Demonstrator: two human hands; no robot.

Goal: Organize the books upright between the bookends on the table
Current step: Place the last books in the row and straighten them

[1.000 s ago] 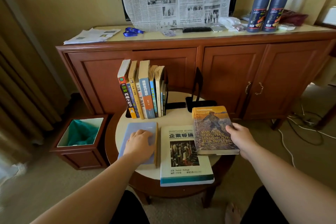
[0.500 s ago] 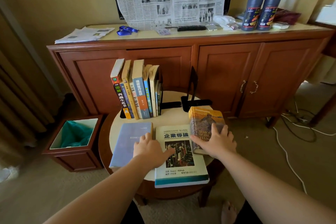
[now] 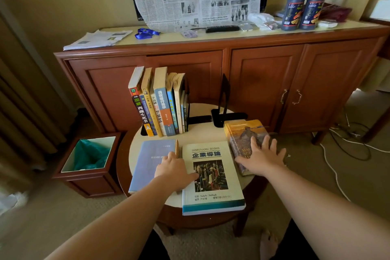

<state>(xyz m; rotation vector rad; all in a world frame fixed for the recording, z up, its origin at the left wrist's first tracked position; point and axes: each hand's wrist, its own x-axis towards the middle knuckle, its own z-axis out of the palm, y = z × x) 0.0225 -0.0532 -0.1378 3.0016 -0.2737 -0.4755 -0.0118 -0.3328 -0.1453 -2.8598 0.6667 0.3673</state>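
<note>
Carpeted floor and a reddish wooden sideboard (image 3: 211, 65) frame a small round desk (image 3: 200, 133) with a pale top. Upright paperbacks (image 3: 158, 103) lean left against a black metal bookend (image 3: 187, 99); a second bookend (image 3: 224, 99) stands apart to their right. Three books lie flat, long axes running away from the person: a lilac book (image 3: 152, 158), a glossy business textbook (image 3: 211, 177), and a brown illustrated hardback (image 3: 242, 139) overhanging the desk's right edge. Left hand (image 3: 175, 171) rests flat across the lilac book and textbook, fingers relaxed. Right hand (image 3: 261, 156) presses spread fingers on the hardback.

both arms reach forward; left hand (image 3: 173, 170) flat, right hand (image 3: 261, 157) seemingly splayed.
</note>
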